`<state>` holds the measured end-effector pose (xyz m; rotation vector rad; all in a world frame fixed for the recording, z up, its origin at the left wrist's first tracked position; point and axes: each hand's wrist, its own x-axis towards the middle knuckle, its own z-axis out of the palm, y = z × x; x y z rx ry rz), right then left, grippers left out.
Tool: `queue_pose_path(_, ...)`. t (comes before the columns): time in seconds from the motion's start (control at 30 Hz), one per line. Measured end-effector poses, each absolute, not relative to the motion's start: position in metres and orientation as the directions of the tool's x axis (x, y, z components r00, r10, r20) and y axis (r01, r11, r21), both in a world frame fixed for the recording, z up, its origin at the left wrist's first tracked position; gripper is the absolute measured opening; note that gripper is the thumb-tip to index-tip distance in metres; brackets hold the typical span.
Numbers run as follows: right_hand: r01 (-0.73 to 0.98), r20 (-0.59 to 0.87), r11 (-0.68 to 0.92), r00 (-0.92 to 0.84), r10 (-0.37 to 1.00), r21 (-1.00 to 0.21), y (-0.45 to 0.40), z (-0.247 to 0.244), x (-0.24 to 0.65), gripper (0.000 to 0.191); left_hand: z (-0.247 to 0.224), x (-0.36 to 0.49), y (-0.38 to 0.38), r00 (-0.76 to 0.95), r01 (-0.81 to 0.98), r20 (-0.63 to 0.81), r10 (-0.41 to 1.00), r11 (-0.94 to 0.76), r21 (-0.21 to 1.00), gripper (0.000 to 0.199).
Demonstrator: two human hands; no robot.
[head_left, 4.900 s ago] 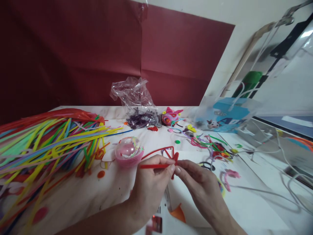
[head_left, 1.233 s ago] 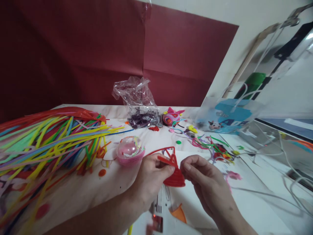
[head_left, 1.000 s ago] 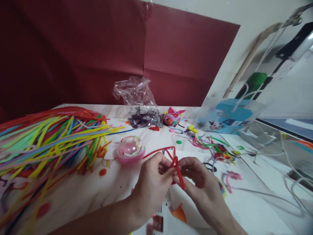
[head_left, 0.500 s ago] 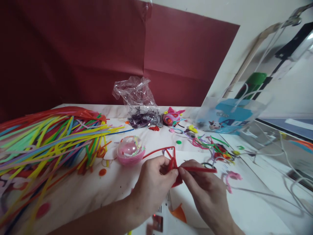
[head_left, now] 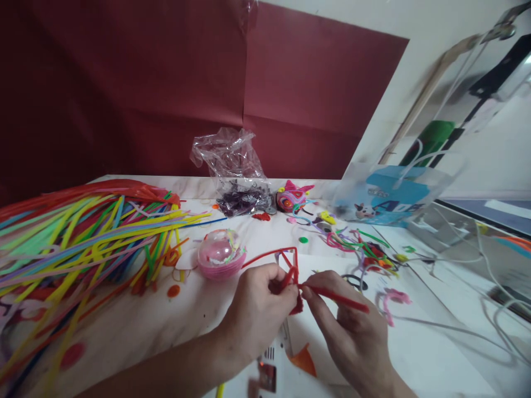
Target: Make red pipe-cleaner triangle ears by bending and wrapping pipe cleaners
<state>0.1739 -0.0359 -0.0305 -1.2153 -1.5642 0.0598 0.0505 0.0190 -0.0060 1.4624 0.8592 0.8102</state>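
Note:
Between my two hands is a shape of bent red pipe cleaners (head_left: 296, 258), with one long strand arching off to the left. My left hand (head_left: 261, 301) is closed, pinching the body of this shape between thumb and fingers. My right hand (head_left: 352, 320) is closed too, its thumb and index finger gripping a red pipe cleaner end (head_left: 342, 299) that sticks out to the right. The fingers hide part of where the strands join. Left of my hands sits a clear and pink plastic ball (head_left: 222, 254), with the long strand's tip near it.
A big pile of coloured pipe cleaners (head_left: 103, 232) covers the left. At the back stand a clear plastic bag (head_left: 232, 160) and a pink craft figure (head_left: 292, 196). Loose scraps (head_left: 352, 240), a blue and white carrier bag (head_left: 394, 193) and cables lie right. White paper (head_left: 415, 354) lies beneath.
The pipe cleaner end in my right hand has tilted, its free tip now lower. My right fingers have shifted slightly left and down; my left hand stays nearly in place.

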Motion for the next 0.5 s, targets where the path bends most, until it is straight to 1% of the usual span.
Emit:
queue_pose_path(0.13,0.699,0.728,0.49,0.064,0.683,-0.521,-0.0358,-0.0318,0.1751,0.013,-0.0091,0.0518,0.0213,0.451,0.103,0.048,0.891,-0.106,0.989,0.015)
queue_pose_path(0.2,0.718,0.748,0.515,0.011,0.664,-0.467,-0.037,-0.0322,0.1748,0.015,-0.0103,0.0528,0.0218,0.441,0.106,0.056,0.896,-0.114,0.988,0.015)
queue_pose_path(0.3,0.748,0.768,0.534,-0.051,0.639,-0.395,-0.0397,-0.0315,0.1731,0.018,-0.0103,0.054,0.021,0.44,0.061,0.008,0.898,-0.039,0.997,0.014)
queue_pose_path(0.37,0.757,0.775,0.538,-0.067,0.628,-0.371,-0.0409,-0.0301,0.1718,0.02,-0.0091,0.054,0.0203,0.44,0.013,-0.027,0.898,0.024,1.0,0.014)
queue_pose_path(0.43,0.738,0.774,0.549,-0.057,0.63,-0.392,-0.0413,-0.0283,0.1712,0.021,-0.0076,0.0534,0.0205,0.439,-0.043,-0.055,0.897,0.082,0.996,0.016)
queue_pose_path(0.47,0.714,0.765,0.553,-0.037,0.643,-0.429,-0.0412,-0.0276,0.1713,0.021,-0.0068,0.0531,0.0209,0.443,-0.076,-0.074,0.894,0.12,0.99,0.017)
queue_pose_path(0.5,0.68,0.741,0.543,-0.001,0.671,-0.492,-0.0409,-0.0272,0.1718,0.02,-0.006,0.0527,0.0214,0.449,-0.107,-0.093,0.889,0.157,0.982,0.019)
